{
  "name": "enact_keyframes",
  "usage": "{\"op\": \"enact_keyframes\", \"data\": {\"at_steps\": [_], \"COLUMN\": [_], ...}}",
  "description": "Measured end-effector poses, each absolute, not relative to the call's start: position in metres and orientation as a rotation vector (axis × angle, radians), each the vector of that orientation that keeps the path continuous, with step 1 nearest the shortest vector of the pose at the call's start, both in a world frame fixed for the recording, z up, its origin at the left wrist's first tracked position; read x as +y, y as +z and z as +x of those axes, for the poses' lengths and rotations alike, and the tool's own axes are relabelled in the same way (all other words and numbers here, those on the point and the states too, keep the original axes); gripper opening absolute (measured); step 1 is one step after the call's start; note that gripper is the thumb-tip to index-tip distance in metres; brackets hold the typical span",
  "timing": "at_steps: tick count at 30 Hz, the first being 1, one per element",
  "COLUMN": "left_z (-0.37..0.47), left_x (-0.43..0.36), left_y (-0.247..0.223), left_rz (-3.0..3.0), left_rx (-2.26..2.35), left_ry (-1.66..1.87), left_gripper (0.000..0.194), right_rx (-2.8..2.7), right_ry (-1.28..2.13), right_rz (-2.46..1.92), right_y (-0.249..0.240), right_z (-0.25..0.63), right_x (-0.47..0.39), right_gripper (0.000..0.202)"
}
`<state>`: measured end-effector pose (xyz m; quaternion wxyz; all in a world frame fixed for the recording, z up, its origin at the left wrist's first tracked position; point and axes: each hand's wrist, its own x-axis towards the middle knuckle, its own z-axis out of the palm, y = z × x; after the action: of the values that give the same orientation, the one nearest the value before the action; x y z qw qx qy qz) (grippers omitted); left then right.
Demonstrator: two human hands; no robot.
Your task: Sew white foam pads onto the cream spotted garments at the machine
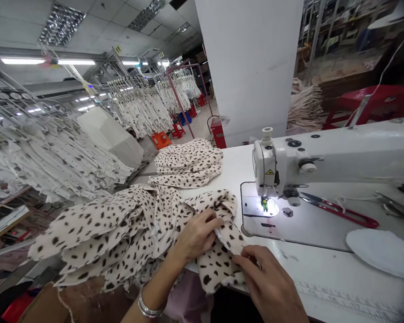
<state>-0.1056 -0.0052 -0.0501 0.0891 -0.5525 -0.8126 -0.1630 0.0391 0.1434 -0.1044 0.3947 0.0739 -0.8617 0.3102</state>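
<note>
Racks of spotted garments (pixel 54 152) fill the room well beyond the fingers, hung in rows, so they stay flat and out of the way. Nearer, the white table (pixel 323 278) carries everything within reach. On it the sewing machine (pixel 323 157) stands ahead and to the side of the right fingers, its lamp lighting the needle plate (pixel 272 208), so the stitching spot is plain to see.

Spotted fabric (pixel 121 229) lies heaped under and beyond the left fingers, spilling over the table's near edge; a second folded pile (pixel 188 163) sits farther off, apart from the piece in hand. A white oval piece (pixel 384 251) rests flat on the table, well out from the right fingers. Red-handled scissors (pixel 340 211) lie on the machine bed, close by for snipping thread, it seems.

The left hand (pixel 197 235) rests on the fabric with fingers curled, pressing a fold down and gripping its edge, which appears to keep the cloth from sliding. The right hand (pixel 269 282) pinches the same edge between thumb and forefinger, just beside the left fingertips, drawing the seam taut between the two hands. A silver bracelet (pixel 148 307) circles the left wrist.
</note>
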Motion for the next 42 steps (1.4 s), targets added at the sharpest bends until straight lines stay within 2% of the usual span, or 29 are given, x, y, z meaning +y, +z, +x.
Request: {"op": "enact_keyframes", "data": {"at_steps": [7,12,15,19,21,23,25,30,33,38,41,42], "left_z": [-0.107,-0.109,-0.114,-0.122,-0.127,-0.134,-0.144,-0.169,-0.162,-0.116,-0.106,-0.107], "left_x": [-0.004,0.000,0.009,0.028,0.035,0.043,0.051,0.083,0.101,0.095,0.080,0.076], "left_y": [-0.054,-0.044,-0.033,-0.022,-0.015,-0.003,0.013,0.036,0.020,-0.020,-0.035,-0.039], "left_rz": [-1.637,-1.678,-1.745,-1.801,-1.773,-1.698,-1.600,-1.503,-1.465,-1.685,-1.895,-1.908], "left_rx": [-2.435,-2.371,-2.306,-2.322,-2.413,-2.494,-2.528,-2.548,-2.586,-2.627,-2.577,-2.578], "left_ry": [-0.721,-0.831,-0.895,-0.964,-0.803,-0.558,-0.389,-0.209,-0.134,-0.095,-0.041,-0.019], "left_gripper": [0.023,0.013,0.015,0.018,0.016,0.015,0.015,0.016,0.023,0.017,0.038,0.045], "right_rx": [-2.274,-2.299,-2.256,-2.086,-2.088,-2.183,-2.213,-2.170,-2.270,-2.387,-2.471,-2.478], "right_ry": [0.734,0.765,0.685,0.607,0.641,0.638,0.648,0.781,0.760,0.524,0.428,0.418], "right_rz": [0.245,0.118,0.066,0.302,0.311,0.255,0.251,0.442,0.380,0.222,0.138,0.134], "right_y": [-0.126,-0.126,-0.116,-0.106,-0.110,-0.117,-0.124,-0.123,-0.116,-0.110,-0.106,-0.104], "right_z": [0.051,0.053,0.056,0.056,0.048,0.038,0.033,0.051,0.067,0.074,0.073,0.073], "right_x": [0.158,0.173,0.167,0.125,0.104,0.096,0.100,0.137,0.156,0.184,0.205,0.211], "right_gripper": [0.023,0.024,0.022,0.018,0.017,0.028,0.028,0.026,0.035,0.038,0.060,0.060]}}
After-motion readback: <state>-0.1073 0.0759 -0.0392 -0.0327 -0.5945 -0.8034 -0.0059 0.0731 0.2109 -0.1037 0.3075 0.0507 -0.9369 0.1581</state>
